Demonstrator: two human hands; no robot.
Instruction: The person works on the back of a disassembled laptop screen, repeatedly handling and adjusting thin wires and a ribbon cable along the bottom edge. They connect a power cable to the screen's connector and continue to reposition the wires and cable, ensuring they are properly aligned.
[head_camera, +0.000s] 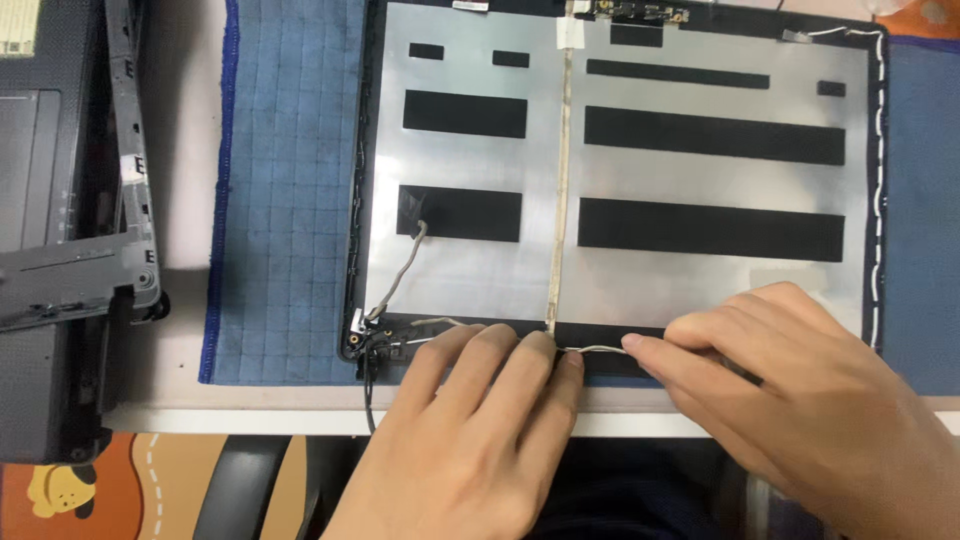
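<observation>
On blue mat (280, 250); right hand (800, 400) fingers pinch cable (598, 349); left hand (470, 440) flat, fingers together.

The laptop lid (620, 170) lies on the mat (285, 200), with the laptop base (60, 250) to its left.

Your left hand (470, 440) covers the near rim of the laptop lid cover (620, 280), and your right hand (800, 400) hides the thin grey cable (600, 349) past the point where it meets your fingertips; both wrists run off the bottom edge. The cover's far rim is cut by the top edge. Left of the cover, the dark laptop base (45, 250) is cropped at the left edge. The small parts at the cover's near-left hinge corner (365, 335) are too small to tell apart.
</observation>
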